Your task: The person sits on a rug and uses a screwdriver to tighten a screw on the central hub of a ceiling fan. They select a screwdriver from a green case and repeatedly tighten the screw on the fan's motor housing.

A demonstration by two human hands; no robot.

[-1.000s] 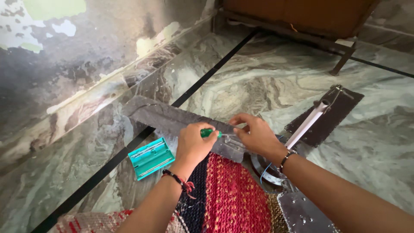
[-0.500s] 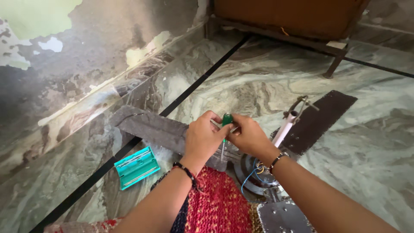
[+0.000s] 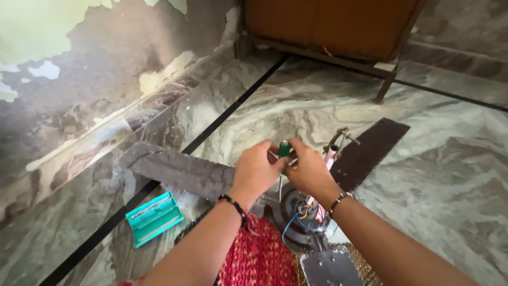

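Observation:
My left hand [image 3: 257, 169] and my right hand [image 3: 307, 171] meet around a green-handled screwdriver [image 3: 284, 150] held upright, its thin shaft pointing down at a ceiling fan motor [image 3: 301, 216] with exposed coloured wires. Both hands grip the green handle. The fan lies on the marble floor, one dark blade [image 3: 177, 169] reaching left under my left hand and another dark blade [image 3: 369, 152] reaching right. A third, grey blade [image 3: 328, 267] points toward me.
A teal plastic case [image 3: 154, 217] lies open on the floor to the left. A red woven mat [image 3: 258, 258] lies under my arms. A peeling wall [image 3: 90, 69] runs along the left, and a wooden cabinet [image 3: 328, 24] on legs stands at the back.
The screwdriver went from lying sideways in my hands to standing upright over the motor. My hands closed together on its handle, and the view tilted down and closer.

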